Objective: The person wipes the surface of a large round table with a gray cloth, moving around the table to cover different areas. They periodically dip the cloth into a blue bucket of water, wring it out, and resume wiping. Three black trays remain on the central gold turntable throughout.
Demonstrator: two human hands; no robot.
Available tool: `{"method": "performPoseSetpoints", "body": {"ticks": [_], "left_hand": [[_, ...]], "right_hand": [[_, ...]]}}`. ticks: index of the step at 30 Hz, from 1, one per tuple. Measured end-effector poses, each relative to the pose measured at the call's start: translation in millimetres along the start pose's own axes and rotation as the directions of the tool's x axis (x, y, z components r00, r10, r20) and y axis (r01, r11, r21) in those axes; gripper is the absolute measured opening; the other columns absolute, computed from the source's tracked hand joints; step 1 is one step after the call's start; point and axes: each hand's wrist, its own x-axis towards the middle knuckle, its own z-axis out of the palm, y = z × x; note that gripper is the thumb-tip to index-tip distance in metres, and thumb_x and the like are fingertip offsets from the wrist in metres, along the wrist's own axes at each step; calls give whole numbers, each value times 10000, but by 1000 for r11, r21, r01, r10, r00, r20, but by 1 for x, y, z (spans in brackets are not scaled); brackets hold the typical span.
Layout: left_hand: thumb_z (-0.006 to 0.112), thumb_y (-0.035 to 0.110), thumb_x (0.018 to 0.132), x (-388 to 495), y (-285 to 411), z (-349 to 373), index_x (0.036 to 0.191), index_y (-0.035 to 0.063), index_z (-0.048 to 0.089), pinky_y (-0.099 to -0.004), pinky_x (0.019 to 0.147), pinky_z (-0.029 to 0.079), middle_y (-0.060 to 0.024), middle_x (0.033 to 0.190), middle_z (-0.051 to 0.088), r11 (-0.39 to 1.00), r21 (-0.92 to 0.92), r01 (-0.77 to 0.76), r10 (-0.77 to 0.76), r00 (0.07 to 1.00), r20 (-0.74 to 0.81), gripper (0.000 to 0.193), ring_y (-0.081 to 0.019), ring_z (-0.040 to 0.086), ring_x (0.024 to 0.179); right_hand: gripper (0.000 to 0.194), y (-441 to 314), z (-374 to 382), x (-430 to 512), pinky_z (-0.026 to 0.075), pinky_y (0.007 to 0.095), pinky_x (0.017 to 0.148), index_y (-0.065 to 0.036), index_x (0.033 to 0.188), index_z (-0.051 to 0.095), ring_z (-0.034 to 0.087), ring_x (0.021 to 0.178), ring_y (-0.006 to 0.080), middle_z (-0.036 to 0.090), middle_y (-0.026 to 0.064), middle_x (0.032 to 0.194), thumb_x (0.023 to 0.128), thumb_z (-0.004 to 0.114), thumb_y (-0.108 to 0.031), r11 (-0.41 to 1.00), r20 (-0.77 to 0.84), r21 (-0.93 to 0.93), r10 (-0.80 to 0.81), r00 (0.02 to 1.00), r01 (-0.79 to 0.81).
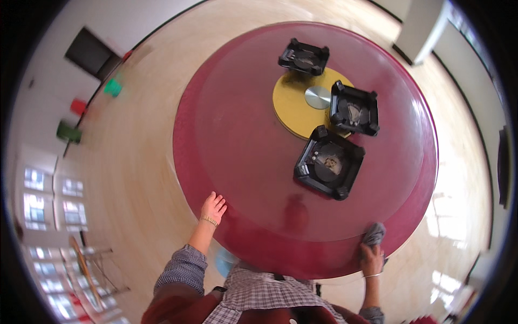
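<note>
My right hand (371, 259) grips a grey cloth (374, 233) at the near right rim of a round dark red table (243, 133). Fingers apart and holding nothing, my left hand (213, 207) is at the table's near left edge; whether it touches the surface I cannot tell. A yellow turntable base (289, 103) with a silver metal disc (317, 97) lies toward the far side. Three black square units with raised corners are on the table: a near one (344, 178), a middle one (366, 107) and a far one (293, 58). The latter two overlap the yellow base in view.
A pale blue round object (225, 262) shows below the near table edge. Along the left wall stand a green bucket (113, 88), a red container (78, 106) and a dark green bin (68, 132). A folding table (86, 271) leans at lower left. A pillar (423, 32) rises at far right.
</note>
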Motion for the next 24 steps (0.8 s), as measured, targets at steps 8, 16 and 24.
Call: {"method": "performPoseSetpoints", "body": {"ticks": [8, 16, 24], "left_hand": [[638, 281, 884, 72, 58, 11, 1100, 143, 559, -373, 888, 485, -68, 1087, 636, 993, -8, 115, -107, 947, 304, 268, -220, 601, 1021], [538, 323, 941, 66, 40, 25, 1212, 176, 568, -406, 990, 467, -51, 1265, 589, 938, -234, 256, -119, 871, 476, 310, -211, 561, 1169], [494, 403, 946, 77, 64, 26, 1216, 156, 591, -404, 1011, 437, -43, 1277, 583, 902, 14, 431, -336, 683, 649, 379, -213, 543, 1190]], "right_hand": [[648, -76, 29, 9, 455, 464, 876, -246, 1216, 571, 521, 1007, 398, 503, 128, 1250, 644, 535, 57, 818, -184, -27, 561, 807, -574], [636, -87, 36, 17, 460, 456, 877, -246, 1217, 566, 528, 1007, 389, 505, 115, 1261, 659, 520, 55, 742, -234, -7, 651, 722, -671], [750, -106, 38, 16, 449, 452, 919, -187, 1352, 454, 534, 1086, 396, 530, 158, 1280, 639, 543, 27, 797, -350, 213, 603, 717, -566]]}}
